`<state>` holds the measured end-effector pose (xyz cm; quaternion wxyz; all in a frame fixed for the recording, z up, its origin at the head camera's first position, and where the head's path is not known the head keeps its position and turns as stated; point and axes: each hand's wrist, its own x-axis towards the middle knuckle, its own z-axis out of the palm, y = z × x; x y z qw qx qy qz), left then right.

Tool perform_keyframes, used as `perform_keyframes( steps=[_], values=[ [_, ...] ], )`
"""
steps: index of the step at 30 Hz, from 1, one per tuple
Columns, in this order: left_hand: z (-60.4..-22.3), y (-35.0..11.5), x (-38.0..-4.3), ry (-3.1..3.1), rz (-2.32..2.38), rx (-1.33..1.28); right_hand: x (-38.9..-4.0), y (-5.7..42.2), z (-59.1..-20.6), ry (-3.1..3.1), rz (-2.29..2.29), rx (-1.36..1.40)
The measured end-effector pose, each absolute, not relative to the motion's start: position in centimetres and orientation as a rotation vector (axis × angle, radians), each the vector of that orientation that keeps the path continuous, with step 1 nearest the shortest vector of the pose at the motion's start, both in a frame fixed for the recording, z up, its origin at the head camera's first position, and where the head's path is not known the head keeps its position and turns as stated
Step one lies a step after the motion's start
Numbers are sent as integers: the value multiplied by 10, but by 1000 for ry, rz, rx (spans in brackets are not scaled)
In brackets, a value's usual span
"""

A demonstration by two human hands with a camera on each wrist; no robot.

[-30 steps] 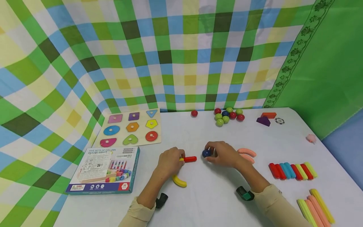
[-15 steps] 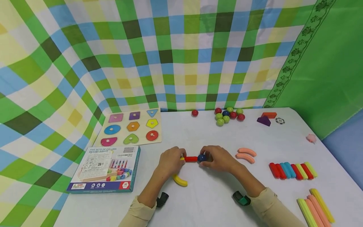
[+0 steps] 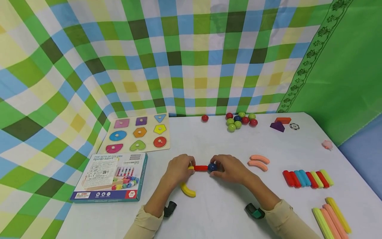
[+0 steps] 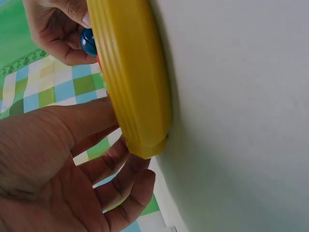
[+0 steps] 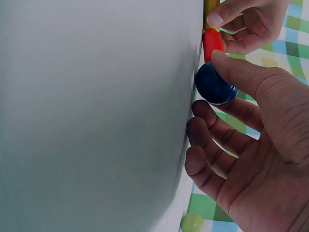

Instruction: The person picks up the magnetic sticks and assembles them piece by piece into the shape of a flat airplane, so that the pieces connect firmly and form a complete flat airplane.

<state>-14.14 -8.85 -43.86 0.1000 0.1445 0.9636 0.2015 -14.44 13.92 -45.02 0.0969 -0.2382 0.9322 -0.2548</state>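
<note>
My left hand [image 3: 180, 169] pinches a short yellow piece [image 3: 191, 168] that meets the left end of a red rod [image 3: 201, 168]. In the right wrist view, the left thumb lies over the yellow piece's end. Between the thumb and fingers of my right hand [image 3: 230, 169] is a glossy dark blue ball [image 5: 212, 84]. This ball touches the rod's right end. A curved yellow piece [image 3: 188, 190] lies on the table by the left hand, large and near in the left wrist view. How far it runs under that hand is hidden.
Two curved pink pieces [image 3: 258, 162] lie right of the right hand. Coloured rods [image 3: 308, 179] sit farther right, with longer sticks [image 3: 332, 217] in front. Several balls [image 3: 241, 121] cluster at the back. A boxed toy [image 3: 110, 177] and shape puzzle board [image 3: 137, 134] are left.
The right hand has moved left with the blue ball, closing the gap to the red rod's end within the first half second. The left hand has stayed nearly still.
</note>
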Motion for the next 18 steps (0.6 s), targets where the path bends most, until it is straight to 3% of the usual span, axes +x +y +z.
perform_keyframes(
  steps=[18],
  values=[
    [-435,-95,-144,2813,528,396,-144,141,-449,2749,-755,-673]
  ],
)
